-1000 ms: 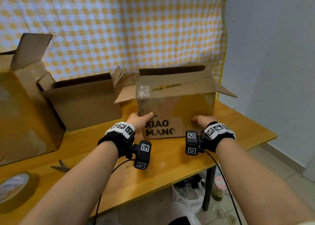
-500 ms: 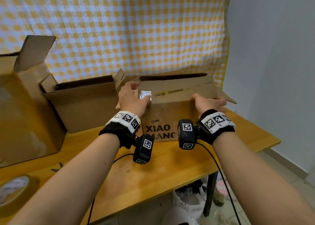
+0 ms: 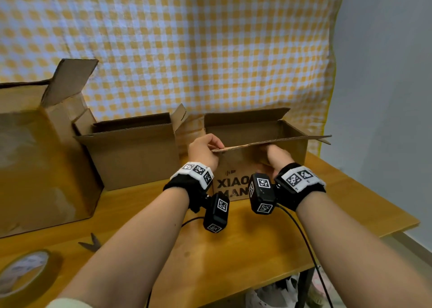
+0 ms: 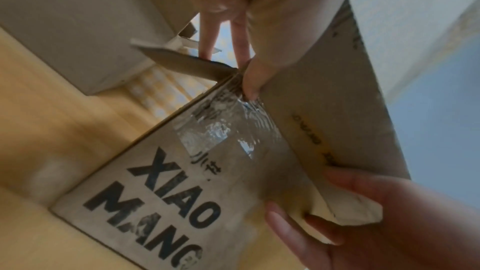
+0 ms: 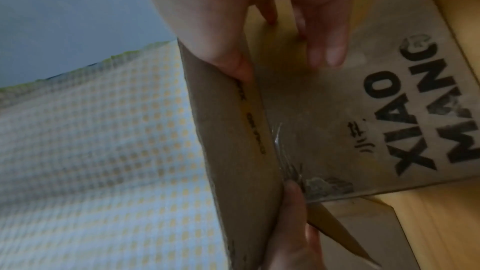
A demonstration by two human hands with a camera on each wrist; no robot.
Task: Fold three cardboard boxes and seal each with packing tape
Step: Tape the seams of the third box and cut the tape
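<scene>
The brown box printed XIAO MANG (image 3: 236, 165) stands open-topped on the table, right of centre. Its front flap (image 3: 275, 141) is raised to about level. My left hand (image 3: 205, 147) pinches the flap's left end, thumb (image 4: 250, 81) beneath and fingers (image 4: 207, 36) over the edge. My right hand (image 3: 274, 157) is under the flap; its thumb (image 5: 233, 59) presses the flap's outer face and its straight fingers (image 5: 327, 50) lie near the box front (image 5: 363, 120). Crinkled clear tape (image 4: 221, 128) sits on the front near the fold. Side and rear flaps stand open.
A second open box (image 3: 133, 153) stands just left of it, and a larger open box (image 3: 35, 167) at the far left. Scissors (image 3: 91, 243) and a tape roll (image 3: 21, 275) lie at the near left of the wooden table (image 3: 245, 249). The table's right edge is close.
Both hands rose from the box's lower front to its top edge and lifted the front flap from hanging down to about level.
</scene>
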